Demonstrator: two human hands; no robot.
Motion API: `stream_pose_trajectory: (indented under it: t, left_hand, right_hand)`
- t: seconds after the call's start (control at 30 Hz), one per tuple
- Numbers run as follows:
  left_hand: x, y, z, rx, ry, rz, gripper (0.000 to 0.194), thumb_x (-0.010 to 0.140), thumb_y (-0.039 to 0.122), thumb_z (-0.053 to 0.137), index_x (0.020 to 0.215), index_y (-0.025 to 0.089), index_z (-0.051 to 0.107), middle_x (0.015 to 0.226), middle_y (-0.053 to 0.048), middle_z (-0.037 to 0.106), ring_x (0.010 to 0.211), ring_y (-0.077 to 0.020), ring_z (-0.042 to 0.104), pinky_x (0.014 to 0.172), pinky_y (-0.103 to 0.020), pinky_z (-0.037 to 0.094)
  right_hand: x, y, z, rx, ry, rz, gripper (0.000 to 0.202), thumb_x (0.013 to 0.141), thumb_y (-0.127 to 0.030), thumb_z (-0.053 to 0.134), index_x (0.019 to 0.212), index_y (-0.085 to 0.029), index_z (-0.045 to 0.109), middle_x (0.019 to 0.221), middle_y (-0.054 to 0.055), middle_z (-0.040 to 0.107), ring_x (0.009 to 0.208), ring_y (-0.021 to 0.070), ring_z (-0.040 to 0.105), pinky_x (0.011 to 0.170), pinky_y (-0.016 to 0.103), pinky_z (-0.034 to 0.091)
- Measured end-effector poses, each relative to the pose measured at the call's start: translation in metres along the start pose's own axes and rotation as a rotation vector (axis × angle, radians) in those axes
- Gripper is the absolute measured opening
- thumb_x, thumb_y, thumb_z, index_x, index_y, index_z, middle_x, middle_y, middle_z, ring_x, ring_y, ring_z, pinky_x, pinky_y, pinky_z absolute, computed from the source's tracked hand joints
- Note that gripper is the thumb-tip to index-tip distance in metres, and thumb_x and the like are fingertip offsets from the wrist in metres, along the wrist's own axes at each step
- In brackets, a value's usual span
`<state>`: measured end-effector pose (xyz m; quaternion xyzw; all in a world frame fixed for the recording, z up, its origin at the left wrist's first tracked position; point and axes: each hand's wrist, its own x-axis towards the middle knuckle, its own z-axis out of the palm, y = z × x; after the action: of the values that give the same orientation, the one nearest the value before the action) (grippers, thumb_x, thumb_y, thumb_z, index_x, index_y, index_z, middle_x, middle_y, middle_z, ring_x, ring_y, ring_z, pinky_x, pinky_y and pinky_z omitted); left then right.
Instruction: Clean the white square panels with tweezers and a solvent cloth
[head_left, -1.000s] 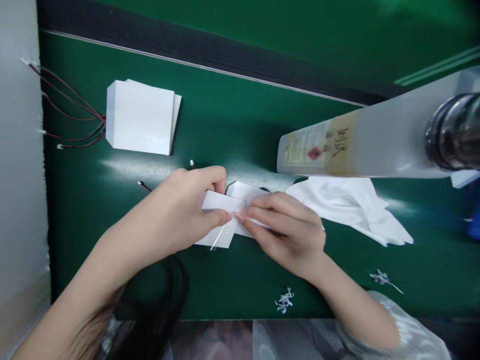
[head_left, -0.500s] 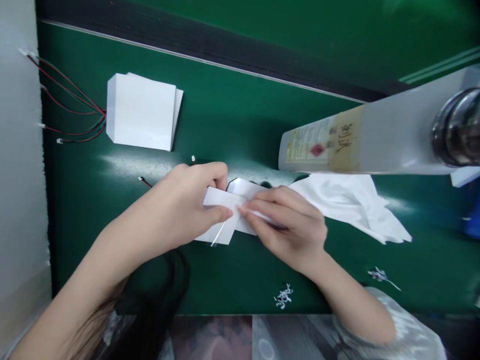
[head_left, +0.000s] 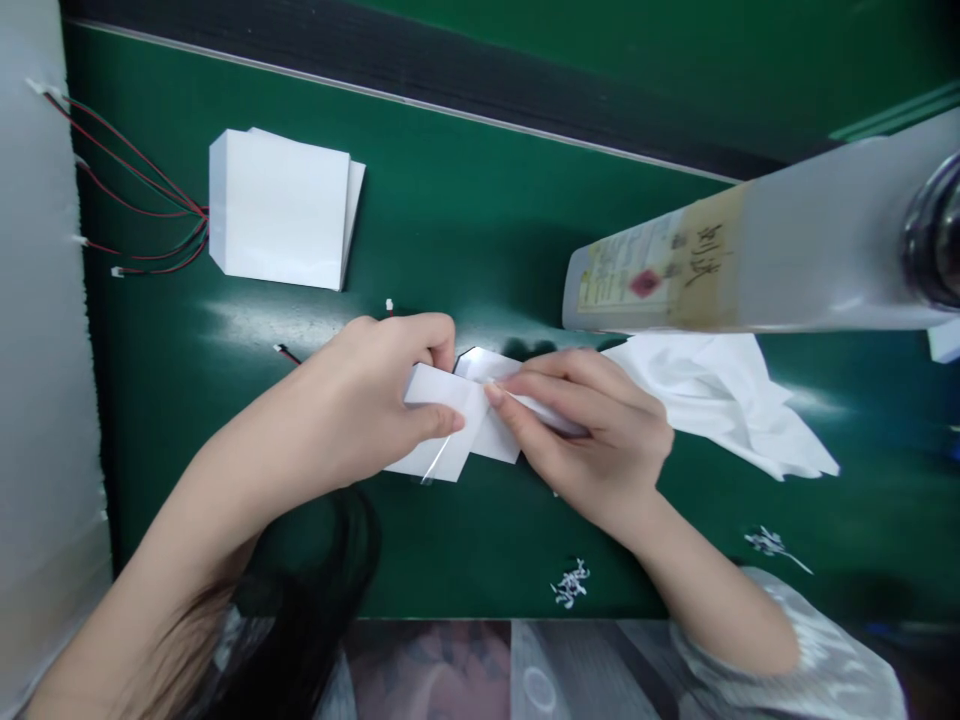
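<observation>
My left hand (head_left: 375, 400) is closed on a flat white pack (head_left: 442, 385), its thumb pressed on the pack's face. A thin clear strip (head_left: 436, 460) crosses the pack near its lower edge. Beneath or just beside it, another white flat piece (head_left: 495, 440) shows. With fingertips pinched together, my right hand (head_left: 600, 430) holds a thin white piece (head_left: 555, 412) against the pack's right side; my fingers hide most of it, so its kind is unclear. Two small white connectors on wires, one a connector (head_left: 281, 350), stick out beyond my left hand.
Stacked white packs (head_left: 285, 210) with red, black and green wires (head_left: 142, 205) lie at the upper left. A large labelled plastic bottle (head_left: 787, 250) stands at the right, beside a white cloth (head_left: 712, 400). Small white scraps (head_left: 571, 583) lie near the table's front edge.
My right hand has shifted slightly to the right, its fingertips sliding along the white pack. My left hand stays on the pack. The whole view has shifted a little.
</observation>
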<state>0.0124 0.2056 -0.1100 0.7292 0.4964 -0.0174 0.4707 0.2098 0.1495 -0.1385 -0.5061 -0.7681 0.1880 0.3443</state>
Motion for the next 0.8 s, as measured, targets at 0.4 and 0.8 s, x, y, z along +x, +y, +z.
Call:
stream_pose_trajectory:
  t: [0.4,0.8]
  left_hand:
    - [0.0014,0.0015,-0.0006,-0.08,-0.013,-0.004,0.018,0.075,0.034,0.069,0.075,0.027,0.052,0.052,0.011,0.052,0.041,-0.0079,0.046,0.032,-0.018,0.027]
    - [0.0002,0.0016,0.0005,-0.115,-0.026,-0.032,0.017,0.075,0.034,0.068,0.075,0.027,0.053,0.05,0.01,0.05,0.039,-0.0092,0.043,0.033,-0.02,0.025]
  right_hand:
    - [-0.0001,0.0002,-0.006,0.112,-0.008,0.147,0.013,0.079,-0.009,0.072,0.08,-0.021,0.067,0.072,0.0,0.064,0.06,0.0124,0.057,0.05,0.027,0.045]
    - [-0.0008,0.0025,-0.0059,0.057,-0.066,0.08,0.011,0.081,-0.01,0.069,0.082,-0.02,0.066,0.075,0.001,0.065,0.062,0.0132,0.057,0.054,0.029,0.045]
